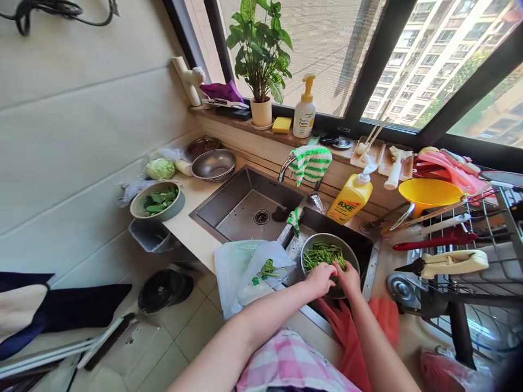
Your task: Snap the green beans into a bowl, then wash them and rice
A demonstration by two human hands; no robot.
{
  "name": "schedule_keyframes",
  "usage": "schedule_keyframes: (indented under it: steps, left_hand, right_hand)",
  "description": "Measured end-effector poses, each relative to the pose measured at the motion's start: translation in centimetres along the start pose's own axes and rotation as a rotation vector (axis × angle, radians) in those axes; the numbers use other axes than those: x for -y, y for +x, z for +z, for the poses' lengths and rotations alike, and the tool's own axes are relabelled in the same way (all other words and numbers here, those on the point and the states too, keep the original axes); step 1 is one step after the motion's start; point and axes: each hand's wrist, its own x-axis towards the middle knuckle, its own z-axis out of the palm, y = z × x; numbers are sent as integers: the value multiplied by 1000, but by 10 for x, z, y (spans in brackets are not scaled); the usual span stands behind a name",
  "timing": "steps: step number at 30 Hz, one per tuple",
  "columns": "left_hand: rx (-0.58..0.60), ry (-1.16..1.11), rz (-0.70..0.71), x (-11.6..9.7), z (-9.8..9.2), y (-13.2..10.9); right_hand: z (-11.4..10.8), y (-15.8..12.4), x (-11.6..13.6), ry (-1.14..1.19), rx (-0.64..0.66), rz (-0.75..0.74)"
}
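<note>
A steel bowl (307, 251) full of green vegetable stems (322, 253) sits in the right basin of the sink (241, 207). My left hand (319, 279) and my right hand (348, 277) meet over the bowl's near rim, fingers curled together on some of the green stems. A white plastic bag (241, 272) with more greens lies on the counter edge just left of the bowl.
A yellow dish-soap bottle (349, 198) and tap (286, 166) with a striped cloth stand behind the bowl. A green colander (157, 204) of leaves, cabbage (160, 169) and steel bowls (213, 164) sit at the left. A dish rack (482, 256) with utensils fills the right.
</note>
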Motion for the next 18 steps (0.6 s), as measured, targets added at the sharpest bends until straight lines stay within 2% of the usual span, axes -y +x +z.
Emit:
schedule_keyframes:
  steps: [2, 4, 5, 7, 8, 10, 13, 14, 15, 18]
  left_hand:
    - [5, 51, 26, 0, -12, -10]
    - [40, 84, 84, 0, -34, -30]
    - [88, 106, 92, 1, -48, -43]
    - [188, 207, -43, 8, -80, -74]
    - [179, 245, -98, 13, -96, -90]
    - [142, 311, -193, 24, -127, -119]
    - [12, 483, -389, 31, -163, -143]
    - [-27, 542, -433, 30, -172, -145]
    - [-54, 596, -460, 28, -178, -146]
    - [-61, 695, -476, 17, -189, -146]
  right_hand:
    - [-7, 0, 4, -316, 18, -137]
    - [-11, -6, 9, -513, 20, -282]
    - [-12, -11, 13, -557, 3, -332]
    - [-9, -27, 24, -549, -14, -403]
    - [-5, -37, 33, -492, 10, -434]
    - [11, -64, 56, -319, 167, -511]
    - [50, -106, 94, -205, 575, -693]
    - [65, -117, 105, -236, 621, -750]
    - [79, -126, 114, -310, 610, -787]
    - [109, -136, 130, -660, 536, -760]
